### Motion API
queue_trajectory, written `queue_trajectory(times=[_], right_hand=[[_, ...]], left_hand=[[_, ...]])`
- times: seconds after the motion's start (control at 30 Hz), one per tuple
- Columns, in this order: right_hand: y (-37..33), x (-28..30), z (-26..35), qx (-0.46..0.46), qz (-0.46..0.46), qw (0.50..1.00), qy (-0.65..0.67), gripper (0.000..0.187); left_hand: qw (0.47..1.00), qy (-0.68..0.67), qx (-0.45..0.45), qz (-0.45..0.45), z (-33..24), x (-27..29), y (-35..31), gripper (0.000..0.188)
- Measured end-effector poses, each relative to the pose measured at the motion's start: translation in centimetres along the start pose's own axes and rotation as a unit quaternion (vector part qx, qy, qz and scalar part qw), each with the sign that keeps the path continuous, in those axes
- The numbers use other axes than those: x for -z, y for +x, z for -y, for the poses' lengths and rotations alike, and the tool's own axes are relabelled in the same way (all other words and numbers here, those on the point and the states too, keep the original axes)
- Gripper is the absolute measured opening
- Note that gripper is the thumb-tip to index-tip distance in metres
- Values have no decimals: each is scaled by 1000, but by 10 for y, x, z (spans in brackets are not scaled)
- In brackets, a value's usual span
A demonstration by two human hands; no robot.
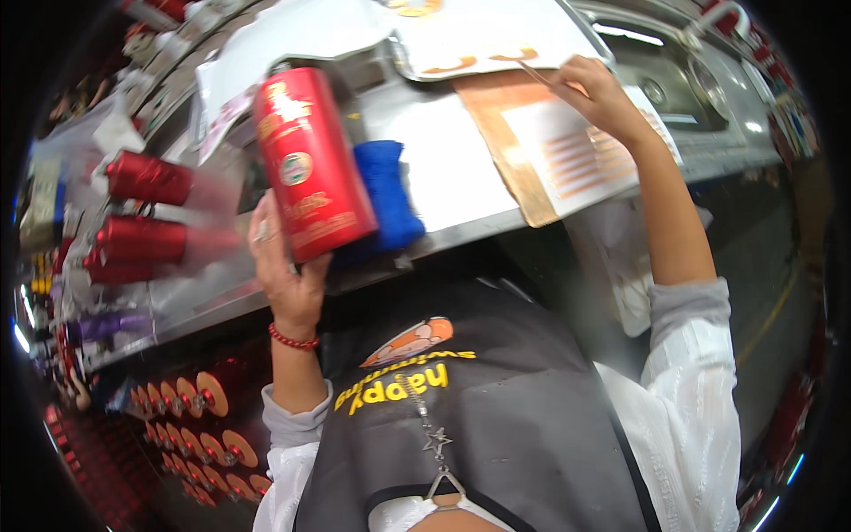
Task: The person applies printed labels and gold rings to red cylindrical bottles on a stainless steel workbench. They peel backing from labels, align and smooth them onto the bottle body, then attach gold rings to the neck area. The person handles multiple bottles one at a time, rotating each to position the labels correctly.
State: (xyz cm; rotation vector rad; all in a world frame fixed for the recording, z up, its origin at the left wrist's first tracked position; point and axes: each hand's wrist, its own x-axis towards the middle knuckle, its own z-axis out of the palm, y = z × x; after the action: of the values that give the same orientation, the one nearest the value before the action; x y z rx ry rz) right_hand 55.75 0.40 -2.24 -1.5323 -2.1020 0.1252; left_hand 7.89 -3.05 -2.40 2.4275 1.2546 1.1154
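My left hand [285, 257] is closed round the lower end of a tall red bottle [312, 168] with gold markings and a round emblem. The bottle leans at a slant beside a blue cloth-like bundle [386, 191]. My right hand [601, 99] is over the far right of the bench, pinching a thin brownish strip [536, 76] whose kind I cannot make out. Its tip reaches the near edge of a white tray [496, 27], where curved orange pieces [449, 65] lie. Under that hand is a white sheet [576, 155] with rows of orange strips, on a brown board [505, 133].
Several red bottles [149, 177] stand in the left part of the view. A metal sink [660, 84] is set in at the far right. Below the bench, at lower left, are rows of round discs [211, 395]. The bench's metal edge [479, 226] runs before me.
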Motion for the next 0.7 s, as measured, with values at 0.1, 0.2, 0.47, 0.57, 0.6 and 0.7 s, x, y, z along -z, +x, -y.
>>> queue_trajectory(times=[0.1,0.2,0.47,0.57,0.6,0.7], right_hand=[[7,17,77,30,11,999,30,7],[15,27,167,105,42,990,89,11],[26,-6,280,152,51,966,200,13],[24,-23,277,122,46,967,221,13],[23,-29,274,112,42,967,225,13],[22,-46,267,67,39,965,252,15]], left_hand=[[999,43,3,13,-9,9,3,90],[998,-55,13,-11,-18,21,3,95],[989,-142,-5,32,-63,50,24,14],[985,-157,71,22,-52,47,9,12],[983,-160,93,-17,-52,43,7,13],[953,-246,172,-29,-38,35,0,16]])
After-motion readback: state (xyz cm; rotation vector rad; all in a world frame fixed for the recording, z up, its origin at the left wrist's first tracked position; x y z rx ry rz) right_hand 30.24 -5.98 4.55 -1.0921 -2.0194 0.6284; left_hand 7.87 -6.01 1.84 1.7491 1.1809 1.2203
